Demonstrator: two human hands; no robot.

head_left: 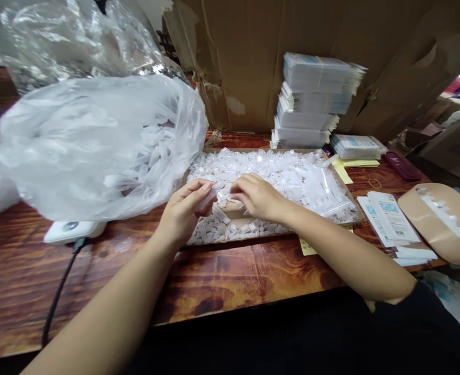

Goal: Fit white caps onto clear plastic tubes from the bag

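Observation:
A shallow cardboard tray (350,221) on the wooden table is heaped with several small clear plastic pieces (292,172). My left hand (185,208) hovers over the tray's left part, fingers pinched on small clear plastic pieces (210,197). My right hand (257,198) is just to its right, fingers curled and pinching another clear piece (225,194) from the pile. The two hands nearly touch at the fingertips.
A large translucent bag (97,140) of similar pieces lies left of the tray. A white device (71,230) with a black cable sits under it. Stacked packets (311,101) stand before a cardboard wall. Printed sachets (389,219) and a tan board (440,221) lie right.

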